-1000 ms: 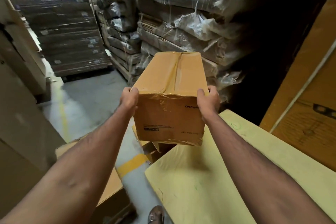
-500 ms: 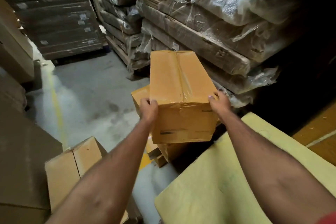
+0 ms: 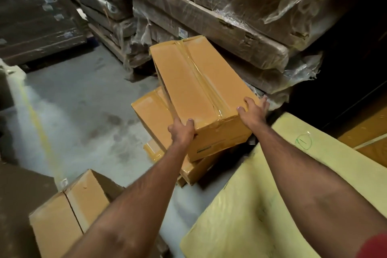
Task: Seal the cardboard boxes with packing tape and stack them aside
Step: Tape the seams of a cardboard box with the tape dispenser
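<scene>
At the lower left of the frame a cardboard box (image 3: 69,213) sits on the concrete floor (image 3: 83,115), its centre seam covered by a strip of dull tape; it is well apart from the pile, and whether it is finished or waiting I cannot tell. A yellow floor line (image 3: 39,130) runs up the left side, probably marking an aisle, which would explain why the boxes are kept to the right of it. In the middle, the left hand (image 3: 181,131) grips the near left corner of the sealed box (image 3: 199,90), thumb on the top and fingers curled down over the edge. That box is at the centre of the frame, tilted, its clear packing tape (image 3: 204,81) running down the seam and over the near end, so it looks sealed and ready to be set down. It is being lowered askew onto the stacked boxes (image 3: 150,119) under it, which are also taped; holding it at the two near corners lets the person steer the far end into place. A dark printed label strip (image 3: 204,150) shows on its near side, too blurred to read. The right hand (image 3: 254,112) presses the near right corner, thumb on top, fingers spread along the side. At the lower right lies a pale yellow surface (image 3: 261,216) bearing a green pen circle (image 3: 303,141). Behind, upper right, are plastic-wrapped cardboard bundles (image 3: 219,27) with a small pale sticker (image 3: 182,32), illegible.
</scene>
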Demonstrator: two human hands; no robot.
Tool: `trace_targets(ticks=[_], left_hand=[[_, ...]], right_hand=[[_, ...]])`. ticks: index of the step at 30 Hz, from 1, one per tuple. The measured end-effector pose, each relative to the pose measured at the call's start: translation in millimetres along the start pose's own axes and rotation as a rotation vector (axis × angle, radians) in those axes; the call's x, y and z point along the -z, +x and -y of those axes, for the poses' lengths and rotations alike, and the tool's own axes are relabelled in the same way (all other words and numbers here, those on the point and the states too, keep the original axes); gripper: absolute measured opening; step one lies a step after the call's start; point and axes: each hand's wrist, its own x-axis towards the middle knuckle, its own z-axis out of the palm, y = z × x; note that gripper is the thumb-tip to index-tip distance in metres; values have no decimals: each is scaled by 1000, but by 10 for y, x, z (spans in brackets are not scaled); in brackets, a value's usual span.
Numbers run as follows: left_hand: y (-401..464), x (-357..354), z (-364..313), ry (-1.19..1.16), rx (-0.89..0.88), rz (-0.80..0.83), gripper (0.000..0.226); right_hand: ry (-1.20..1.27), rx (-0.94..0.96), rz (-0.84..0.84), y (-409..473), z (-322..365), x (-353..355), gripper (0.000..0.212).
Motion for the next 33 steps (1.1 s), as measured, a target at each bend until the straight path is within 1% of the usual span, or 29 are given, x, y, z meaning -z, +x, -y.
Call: trace_targets(ticks=[3, 5, 7, 8, 10, 11, 13, 16, 20, 22, 23, 25, 27, 29, 31, 33], left_hand=[[23, -6, 34, -12, -45, 7, 61], [62, 29, 32, -19, -61, 22, 58], [95, 59, 30, -34, -40, 31, 62], [100, 59, 23, -40, -22, 40, 64], [79, 21, -1, -84, 28, 96, 65], [61, -17, -15, -116, 56, 137, 67], [3, -96, -61, -183, 110, 203, 75], [-16, -172, -117, -215, 119, 227, 81], [-16, -116, -107, -135, 143, 269, 84], [-51, -35, -111, -63, 143, 287, 81], [-68, 5, -112, -33, 133, 294, 77], [-142, 115, -122, 24, 109, 300, 69], [-232, 215, -74, 73, 56, 286, 74], [-370, 310, 15, 85, 11, 258, 80], [-528, 403, 128, 63, -44, 225, 78], [-733, 517, 231, 65, -53, 202, 75]], right_hand=[[-40, 16, -62, -60, 65, -45, 49], [-65, 26, -70, -100, 102, -52, 49], [-78, 49, -86, -157, 124, -71, 47], [-96, 50, -122, -197, 138, -92, 45], [-122, 17, -219, -330, 197, -143, 44], [-116, 10, -241, -412, 234, -176, 45], [-84, 58, -199, -550, 280, -255, 43], [-48, 113, -133, -550, 251, -233, 43], [-94, 180, 11, -456, 92, -81, 49], [-92, 192, 71, -511, 84, -44, 54], [-85, 189, 79, -563, 94, -45, 56], [-85, 179, 42, -701, 125, -60, 61], [-109, 182, -2, -852, 149, -59, 61], [-121, 213, -4, -1022, 140, -46, 59], [-112, 273, 2, -1213, 110, -12, 56], [-111, 344, 18, -1440, 64, 33, 55]])
